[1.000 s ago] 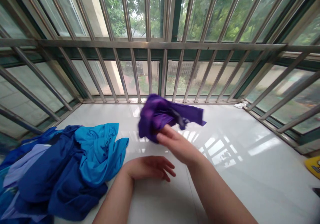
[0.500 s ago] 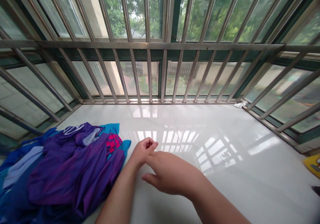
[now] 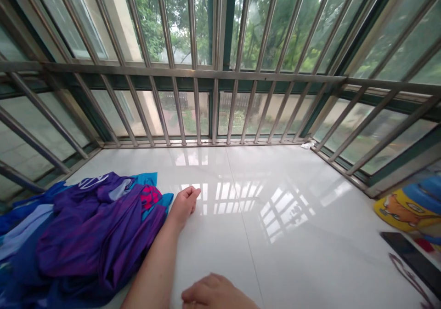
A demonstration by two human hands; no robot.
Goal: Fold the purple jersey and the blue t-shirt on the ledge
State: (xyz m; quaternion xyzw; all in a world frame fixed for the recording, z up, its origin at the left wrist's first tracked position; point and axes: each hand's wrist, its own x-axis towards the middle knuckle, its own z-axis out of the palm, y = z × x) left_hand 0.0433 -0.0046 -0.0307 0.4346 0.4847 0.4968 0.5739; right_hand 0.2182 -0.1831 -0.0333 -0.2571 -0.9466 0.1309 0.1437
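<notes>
Along the near edge of the white counter (image 3: 210, 249), the right hand (image 3: 217, 293) shows its back, fingers bent to the left; part of it is cut off by the frame, so I cannot tell whether it is closed. Off to the right lie a flat black slab (image 3: 413, 263) and a thin dark cord (image 3: 404, 272) beside it.

To the left, a purple garment (image 3: 86, 235) lies crumpled over a heap of other cloths — dark blue (image 3: 20, 274), pale lilac (image 3: 25, 231) and bright turquoise (image 3: 167, 199) — with a pink patterned patch (image 3: 150, 197) near its right edge and a white mark (image 3: 93, 181) at its far end. Just right of the heap, the left hand (image 3: 185, 204) is curled in on itself, thumb against bent fingers, well apart from the right.

Farther right stands a yellow-and-blue container (image 3: 406, 205), partly out of frame. A crumpled white scrap (image 3: 308, 145) sits in the far right corner, by the metal bars (image 3: 206, 74); beyond the glass are trees (image 3: 268, 37).
</notes>
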